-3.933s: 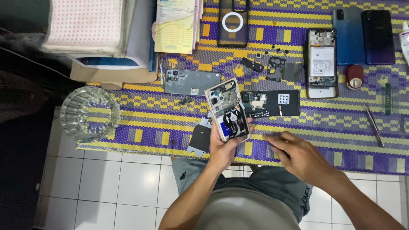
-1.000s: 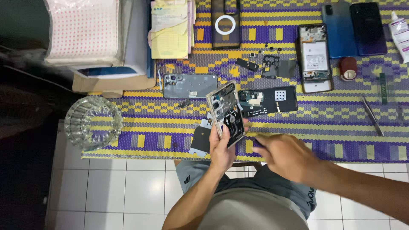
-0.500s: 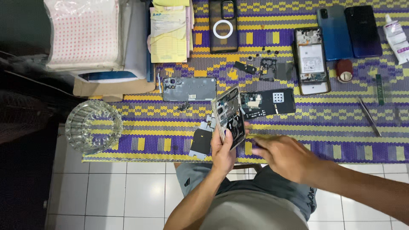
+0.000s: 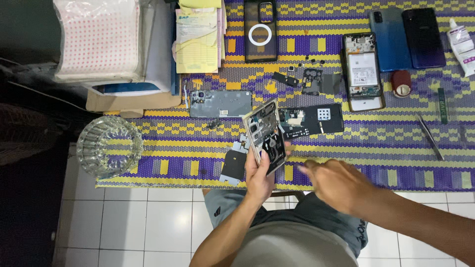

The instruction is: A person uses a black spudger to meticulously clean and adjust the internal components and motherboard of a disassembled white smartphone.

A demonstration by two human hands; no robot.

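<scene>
The person is partway through work on an opened phone (image 4: 265, 137), its exposed insides facing up; it is standing tilted above the near edge of the purple and yellow woven mat (image 4: 376, 148). The left hand (image 4: 261, 175) is wrapping closed around its lower end, thumb lying on the inner face. The right hand (image 4: 341, 185) is hovering loosely curled just right of it, blurred; whether it is pinching anything I cannot tell, and any next touch calls for a steady, fine fingertip approach to the small inner parts.
</scene>
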